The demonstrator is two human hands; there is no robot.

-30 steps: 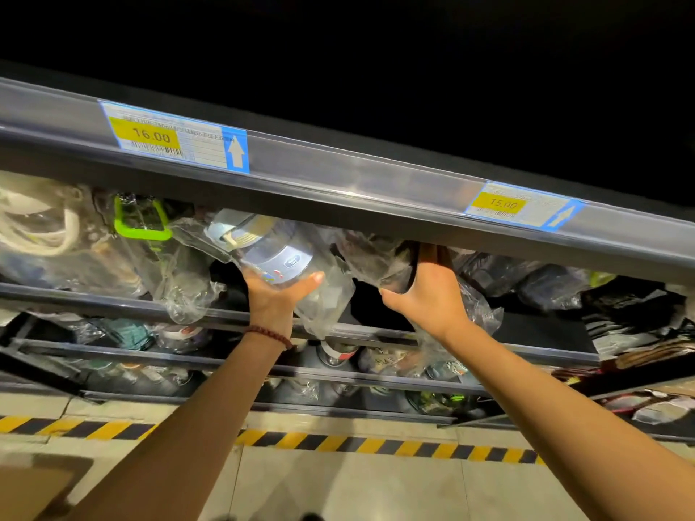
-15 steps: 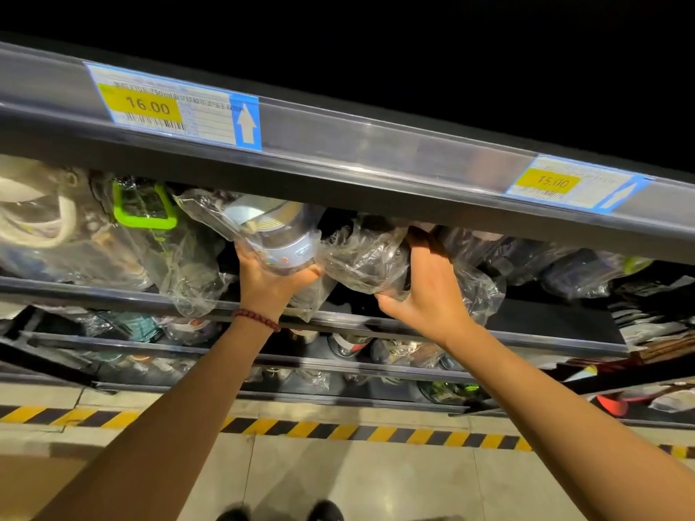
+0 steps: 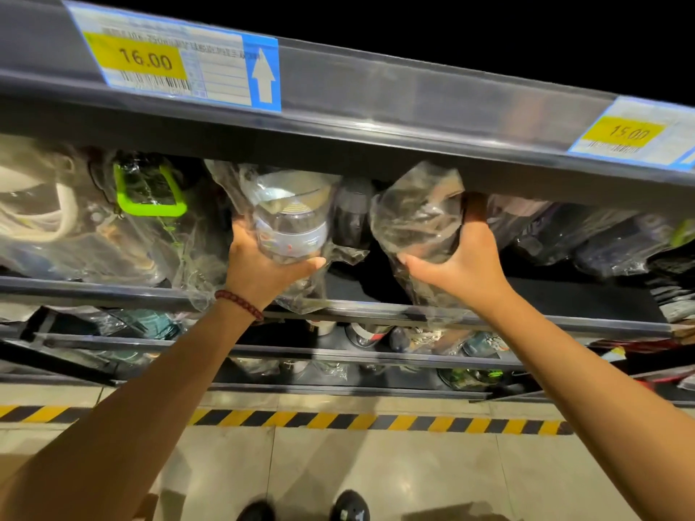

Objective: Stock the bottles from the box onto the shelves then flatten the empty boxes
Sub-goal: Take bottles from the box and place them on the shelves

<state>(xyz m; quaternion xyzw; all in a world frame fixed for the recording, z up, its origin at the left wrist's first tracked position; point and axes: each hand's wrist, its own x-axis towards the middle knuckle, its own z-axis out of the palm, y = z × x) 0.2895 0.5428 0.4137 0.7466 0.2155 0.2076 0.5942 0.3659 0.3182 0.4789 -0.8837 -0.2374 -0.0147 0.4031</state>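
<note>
My left hand [image 3: 263,268] grips a clear bottle in a plastic bag [image 3: 291,220], its base toward me, tilted up under the upper shelf rail [image 3: 376,107]. My right hand [image 3: 464,265] holds a dark bottle wrapped in crinkled plastic [image 3: 417,220] just to the right of it. Both bottles sit above the front lip of the shelf [image 3: 357,310], between other bagged bottles. A red bead bracelet is on my left wrist. No box is in view.
A bagged bottle with a green handle [image 3: 150,189] stands to the left, dark bagged bottles [image 3: 571,231] to the right. Price tags 16.00 [image 3: 176,65] and 15.00 [image 3: 632,133] sit on the rail. Lower shelves hold more goods. Yellow-black floor tape [image 3: 338,421] runs below; my shoes [image 3: 349,505] show.
Both hands have lifted the two bagged bottles higher and closer together on the shelf. My view has moved nearer to the shelf rail.
</note>
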